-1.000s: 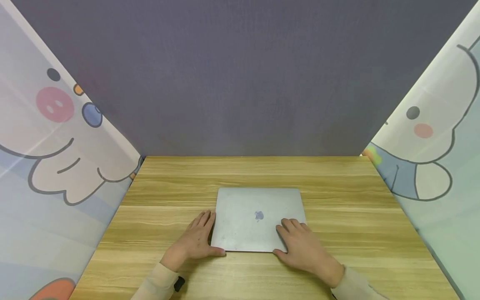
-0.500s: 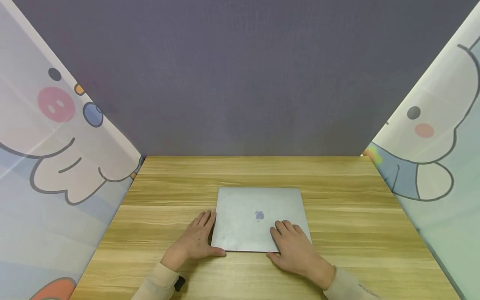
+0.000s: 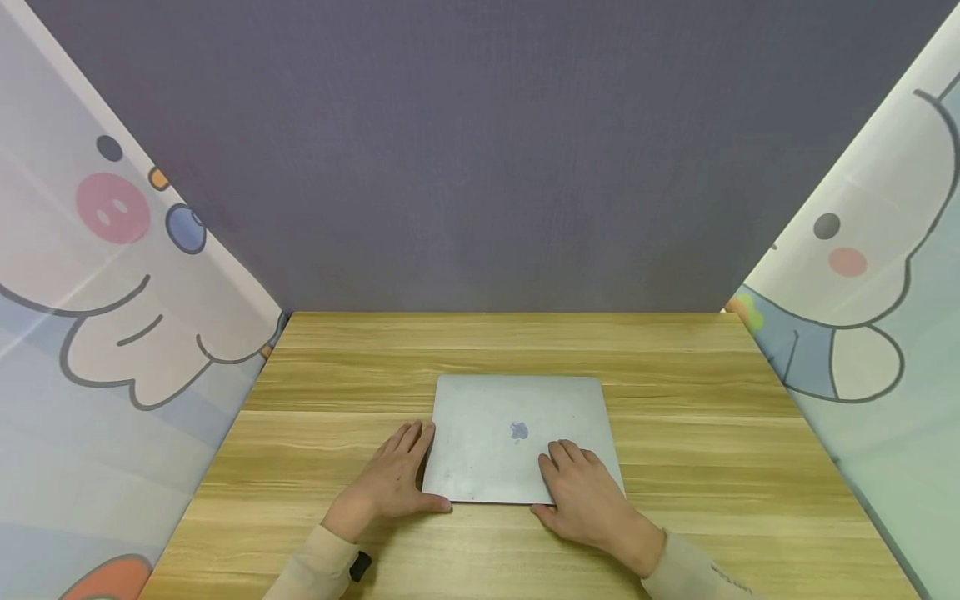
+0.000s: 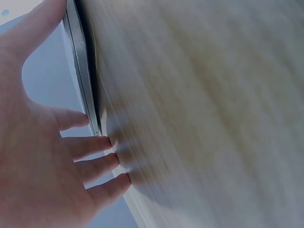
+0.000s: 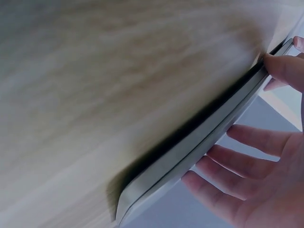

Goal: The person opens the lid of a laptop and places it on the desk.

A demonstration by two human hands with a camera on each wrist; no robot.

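A closed silver laptop (image 3: pixel 480 450) with an apple logo lies flat on the wooden table. My left hand (image 3: pixel 396 482) rests beside its left edge, thumb at the front left corner. In the left wrist view the fingers are spread and fairly straight, with the index fingertip near the laptop's side (image 4: pixel 83 71). Over the lid's right front part lies my right hand (image 3: pixel 588 504), its thumb at the front edge. The right wrist view shows these fingertips (image 5: pixel 190 176) touching the lid, and the thumb at the thin front side of the laptop (image 5: pixel 190 152).
The light wooden table (image 3: pixel 337 367) runs back to a plain grey wall panel (image 3: pixel 480 167). Cartoon-printed sheets (image 3: pixel 97 333) stand at both sides. A small black item (image 3: pixel 359 567) sits at the left sleeve's cuff.
My right hand has slid left along the laptop's front edge, from the right edge toward the middle, uncovering the front right corner. My left hand and the laptop stay where they were.
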